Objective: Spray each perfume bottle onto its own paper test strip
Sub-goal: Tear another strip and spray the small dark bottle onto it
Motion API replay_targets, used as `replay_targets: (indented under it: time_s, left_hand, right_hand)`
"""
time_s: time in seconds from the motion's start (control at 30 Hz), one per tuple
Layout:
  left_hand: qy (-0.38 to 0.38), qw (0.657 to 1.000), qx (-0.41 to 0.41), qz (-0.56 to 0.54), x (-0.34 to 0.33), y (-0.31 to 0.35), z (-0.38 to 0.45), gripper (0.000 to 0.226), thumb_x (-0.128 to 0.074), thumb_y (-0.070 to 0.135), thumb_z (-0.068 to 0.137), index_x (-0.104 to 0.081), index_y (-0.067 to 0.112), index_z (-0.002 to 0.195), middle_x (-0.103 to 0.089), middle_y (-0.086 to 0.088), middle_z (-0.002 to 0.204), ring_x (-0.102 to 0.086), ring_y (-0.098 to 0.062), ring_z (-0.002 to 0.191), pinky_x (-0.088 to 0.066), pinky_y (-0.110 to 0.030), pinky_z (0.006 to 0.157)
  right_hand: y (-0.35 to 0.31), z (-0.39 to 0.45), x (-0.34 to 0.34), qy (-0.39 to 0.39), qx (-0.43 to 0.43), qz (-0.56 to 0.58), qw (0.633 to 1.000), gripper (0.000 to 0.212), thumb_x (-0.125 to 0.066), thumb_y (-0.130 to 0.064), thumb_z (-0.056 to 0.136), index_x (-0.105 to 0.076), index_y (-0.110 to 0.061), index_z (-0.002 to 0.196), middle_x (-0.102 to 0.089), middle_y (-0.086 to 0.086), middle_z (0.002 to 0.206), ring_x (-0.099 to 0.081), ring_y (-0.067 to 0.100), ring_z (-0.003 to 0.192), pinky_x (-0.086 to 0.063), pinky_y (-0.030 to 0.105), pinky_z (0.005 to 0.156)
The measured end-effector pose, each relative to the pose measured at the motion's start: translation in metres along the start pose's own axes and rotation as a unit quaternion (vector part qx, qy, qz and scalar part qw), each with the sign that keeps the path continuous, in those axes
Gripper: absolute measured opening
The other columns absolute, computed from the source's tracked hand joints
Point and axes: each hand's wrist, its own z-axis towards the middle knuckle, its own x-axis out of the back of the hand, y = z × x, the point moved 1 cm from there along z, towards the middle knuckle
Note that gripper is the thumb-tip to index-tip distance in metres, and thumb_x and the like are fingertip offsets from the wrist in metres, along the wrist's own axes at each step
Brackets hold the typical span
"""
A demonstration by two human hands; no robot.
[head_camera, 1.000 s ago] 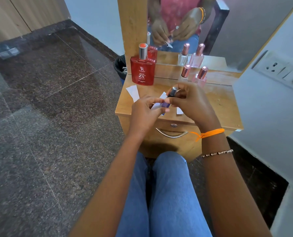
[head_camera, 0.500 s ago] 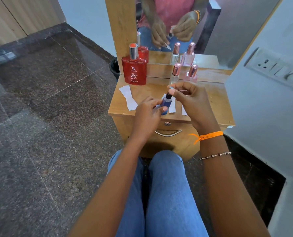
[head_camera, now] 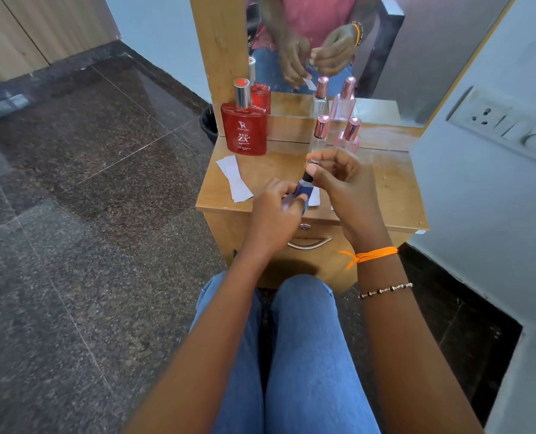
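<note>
My left hand (head_camera: 273, 214) grips a small blue perfume bottle (head_camera: 304, 190), tilted, its black spray nozzle bare at the top. My right hand (head_camera: 345, 186) pinches the bottle's small cap (head_camera: 312, 161) just above the nozzle. In the mirror a white strip shows under my left hand's fingers. A white paper strip (head_camera: 235, 178) lies on the wooden table (head_camera: 395, 189) to the left. Another strip (head_camera: 314, 198) peeks out behind the blue bottle. At the back stand a red bottle (head_camera: 244, 133), a slim clear bottle (head_camera: 319, 137) and a pink bottle (head_camera: 350, 136).
A mirror (head_camera: 417, 57) rises behind the bottles. The table has a drawer with a metal handle (head_camera: 309, 244) above my knees. A dark bin (head_camera: 208, 123) sits on the floor left of the table. A wall socket panel (head_camera: 504, 123) is on the right.
My right hand has pulled the cap off the blue bottle and lifted it slightly, which bares the black nozzle. My left hand keeps holding the bottle in the same place.
</note>
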Motion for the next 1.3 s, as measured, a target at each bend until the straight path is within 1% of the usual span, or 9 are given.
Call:
replay_targets:
  time_s: [0.13,0.3,0.47,0.67,0.83,0.97,1.07,1.2,1.3]
  left_hand:
    - [0.031,0.999,-0.014,-0.005,0.0,-0.001,-0.001,0.025,-0.059,0.032,0.089,-0.068,0.009,0.089,-0.063,-0.004,0.089,-0.059,-0.015,0.084,-0.043,-0.024,0.072]
    - [0.039,0.998,-0.054,0.021,-0.002,-0.001,-0.003,0.027,-0.055,0.03,0.092,-0.064,0.005,0.086,-0.055,0.0,0.083,-0.053,-0.015,0.08,-0.038,-0.023,0.068]
    - [0.037,0.998,-0.053,0.0,-0.007,-0.001,-0.009,0.028,-0.051,0.028,0.094,-0.063,0.003,0.089,-0.058,-0.007,0.087,-0.056,-0.021,0.085,-0.047,-0.039,0.076]
    - [0.024,0.996,-0.088,0.01,-0.007,0.001,-0.009,0.025,-0.048,0.015,0.096,-0.063,-0.003,0.09,-0.059,-0.018,0.087,-0.055,-0.028,0.084,-0.043,-0.042,0.075]
    - [0.041,0.993,-0.11,0.024,-0.006,-0.001,-0.01,0.022,-0.047,0.009,0.095,-0.062,-0.005,0.087,-0.057,-0.016,0.085,-0.053,-0.026,0.08,-0.041,-0.035,0.071]
    - [0.03,0.991,-0.124,0.029,-0.005,0.001,-0.007,0.02,-0.047,0.009,0.095,-0.062,0.0,0.086,-0.052,-0.004,0.081,-0.051,-0.019,0.076,-0.037,-0.021,0.066]
    - [0.02,0.991,-0.127,0.034,-0.004,0.001,-0.006,0.02,-0.047,0.009,0.095,-0.061,-0.001,0.085,-0.051,-0.003,0.082,-0.051,-0.019,0.075,-0.035,-0.017,0.064]
    - [-0.018,0.995,-0.098,0.003,-0.006,-0.007,-0.012,0.024,-0.044,0.01,0.097,-0.061,-0.002,0.084,-0.051,-0.012,0.084,-0.057,-0.026,0.074,-0.04,-0.008,0.06]
    - [-0.012,0.996,-0.089,-0.019,-0.007,-0.004,-0.013,0.025,-0.045,0.014,0.097,-0.063,0.001,0.087,-0.053,-0.012,0.086,-0.057,-0.024,0.077,-0.045,-0.016,0.062]
  right_hand:
    - [-0.001,-0.004,0.0,-0.01,-0.021,0.06,0.998,0.015,-0.065,0.003,0.082,-0.067,-0.011,0.088,-0.067,0.006,0.079,-0.064,0.012,0.072,-0.054,0.022,0.071]
    - [-0.005,-0.007,0.004,-0.027,-0.053,0.089,0.994,0.014,-0.067,0.002,0.081,-0.068,-0.004,0.094,-0.066,0.003,0.078,-0.063,0.008,0.07,-0.052,0.017,0.069]
    - [-0.007,-0.008,0.006,-0.058,-0.058,0.069,0.994,0.018,-0.066,0.002,0.082,-0.068,-0.003,0.099,-0.066,0.003,0.079,-0.063,0.006,0.071,-0.051,0.015,0.069]
    - [-0.002,-0.015,0.002,-0.048,-0.058,0.071,0.995,0.015,-0.064,0.005,0.083,-0.068,-0.002,0.096,-0.067,-0.001,0.068,-0.063,0.002,0.062,-0.051,0.015,0.063]
    - [-0.003,-0.015,0.001,-0.058,-0.049,0.052,0.996,0.013,-0.062,0.005,0.084,-0.066,-0.001,0.095,-0.064,0.008,0.071,-0.063,0.003,0.059,-0.054,0.017,0.065]
    - [-0.005,-0.013,0.003,-0.066,-0.039,0.055,0.996,0.012,-0.059,0.007,0.086,-0.064,-0.001,0.093,-0.062,0.009,0.071,-0.064,0.003,0.058,-0.056,0.017,0.064]
    - [-0.006,-0.013,0.006,-0.073,-0.038,0.054,0.995,0.013,-0.058,0.007,0.087,-0.064,-0.001,0.094,-0.062,0.009,0.072,-0.065,0.004,0.061,-0.058,0.021,0.066]
    - [-0.015,-0.005,0.016,-0.091,-0.034,0.061,0.993,0.012,-0.058,-0.001,0.089,-0.064,-0.011,0.086,-0.065,0.005,0.084,-0.071,0.012,0.083,-0.06,0.028,0.065]
    - [-0.018,0.001,0.023,-0.083,-0.011,0.055,0.995,0.012,-0.054,-0.003,0.092,-0.061,-0.013,0.088,-0.063,0.001,0.087,-0.071,0.015,0.089,-0.06,0.03,0.068]
